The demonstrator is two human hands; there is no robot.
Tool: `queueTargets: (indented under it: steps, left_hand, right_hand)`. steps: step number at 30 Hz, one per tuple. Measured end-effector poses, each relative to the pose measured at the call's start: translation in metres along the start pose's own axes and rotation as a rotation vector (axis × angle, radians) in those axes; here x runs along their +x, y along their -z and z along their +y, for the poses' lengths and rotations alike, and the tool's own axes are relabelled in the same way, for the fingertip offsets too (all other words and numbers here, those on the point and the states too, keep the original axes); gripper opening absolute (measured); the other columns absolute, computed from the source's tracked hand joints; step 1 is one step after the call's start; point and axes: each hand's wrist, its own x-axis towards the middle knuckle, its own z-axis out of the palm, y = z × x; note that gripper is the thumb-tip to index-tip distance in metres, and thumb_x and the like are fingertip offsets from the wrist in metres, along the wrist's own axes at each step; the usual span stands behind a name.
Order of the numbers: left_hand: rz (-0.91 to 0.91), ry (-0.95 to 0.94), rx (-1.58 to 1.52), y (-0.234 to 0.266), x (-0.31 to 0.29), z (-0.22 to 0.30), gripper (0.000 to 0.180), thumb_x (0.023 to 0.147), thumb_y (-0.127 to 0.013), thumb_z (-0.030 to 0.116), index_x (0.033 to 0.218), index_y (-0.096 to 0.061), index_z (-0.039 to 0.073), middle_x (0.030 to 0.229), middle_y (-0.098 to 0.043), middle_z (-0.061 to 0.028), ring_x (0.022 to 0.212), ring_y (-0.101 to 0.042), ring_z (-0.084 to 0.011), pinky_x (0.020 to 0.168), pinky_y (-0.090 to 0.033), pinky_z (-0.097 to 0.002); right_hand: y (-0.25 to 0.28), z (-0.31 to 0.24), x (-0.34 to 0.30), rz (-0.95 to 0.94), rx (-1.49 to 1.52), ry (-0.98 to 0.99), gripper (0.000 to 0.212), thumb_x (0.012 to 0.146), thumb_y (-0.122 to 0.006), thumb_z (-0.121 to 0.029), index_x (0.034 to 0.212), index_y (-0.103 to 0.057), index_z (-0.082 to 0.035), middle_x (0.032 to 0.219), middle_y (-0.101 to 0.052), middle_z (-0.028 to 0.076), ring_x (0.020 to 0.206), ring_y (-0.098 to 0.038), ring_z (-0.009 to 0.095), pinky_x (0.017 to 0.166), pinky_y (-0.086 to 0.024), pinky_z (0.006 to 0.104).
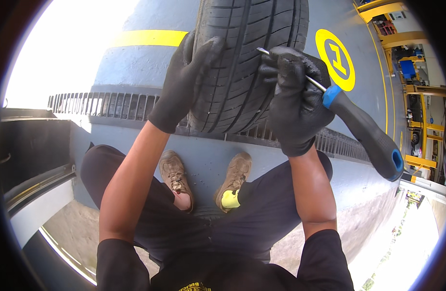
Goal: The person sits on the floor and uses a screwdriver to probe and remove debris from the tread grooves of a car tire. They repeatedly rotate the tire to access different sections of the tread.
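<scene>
A black car tyre stands upright in front of me, its grooved tread facing me. Small light specks sit in the grooves. My left hand, in a black glove, lies against the tyre's left side with its fingers reaching onto the tread. In my right hand, also gloved in black, is a screwdriver with a thick black and blue handle. Its thin metal shaft passes through my fingers, and the tip points left over the tread. Whether the tip touches the rubber I cannot tell.
A metal drain grate crosses the grey floor behind my shoes and under the tyre. Yellow floor markings lie to the left, with a yellow circle on the right. Yellow steel frames stand at far right, a dark box-like structure at left.
</scene>
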Motion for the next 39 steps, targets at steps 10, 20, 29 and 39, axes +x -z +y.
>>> queueTargets:
  steps: [10, 20, 29, 39]
  left_hand:
    - [-0.016, 0.007, -0.097, -0.001, 0.003, -0.002, 0.057, 0.095, -0.065, 0.037, 0.132, -0.052, -0.004, 0.118, -0.064, -0.0141, 0.108, -0.061, -0.0169, 0.096, -0.049, -0.0316]
    - [-0.030, 0.011, -0.086, 0.000, -0.001, -0.003, 0.061, 0.094, -0.065, 0.038, 0.135, -0.048, -0.005, 0.120, -0.063, -0.0140, 0.113, -0.060, -0.0178, 0.099, -0.047, -0.0327]
    - [-0.006, 0.037, 0.021, -0.004, 0.001, 0.002, 0.071, 0.093, -0.065, 0.042, 0.140, -0.044, -0.006, 0.124, -0.060, -0.0166, 0.118, -0.056, -0.0212, 0.103, -0.044, -0.0344]
    - [0.008, 0.023, -0.015, -0.003, -0.002, -0.003, 0.067, 0.095, -0.062, 0.043, 0.139, -0.046, -0.005, 0.125, -0.060, -0.0171, 0.118, -0.057, -0.0218, 0.103, -0.045, -0.0341]
  right_hand:
    - [-0.003, -0.002, -0.002, -0.050, -0.345, 0.141, 0.016, 0.099, -0.062, -0.013, 0.098, -0.069, 0.002, 0.088, -0.072, 0.011, 0.074, -0.069, 0.016, 0.069, -0.055, 0.0281]
    - [-0.022, -0.013, 0.010, 0.109, 0.299, -0.352, 0.023, 0.102, -0.058, -0.020, 0.098, -0.060, 0.003, 0.082, -0.067, 0.011, 0.064, -0.065, 0.013, 0.053, -0.051, 0.0237]
    - [-0.017, 0.002, -0.001, 0.195, 0.207, -0.134, 0.020, 0.102, -0.058, -0.018, 0.101, -0.061, 0.002, 0.080, -0.068, 0.010, 0.064, -0.065, 0.012, 0.055, -0.052, 0.0235]
    - [-0.010, 0.004, -0.004, 0.131, -0.011, -0.024, 0.025, 0.100, -0.060, -0.022, 0.103, -0.065, 0.003, 0.081, -0.070, 0.010, 0.065, -0.066, 0.013, 0.057, -0.051, 0.0240]
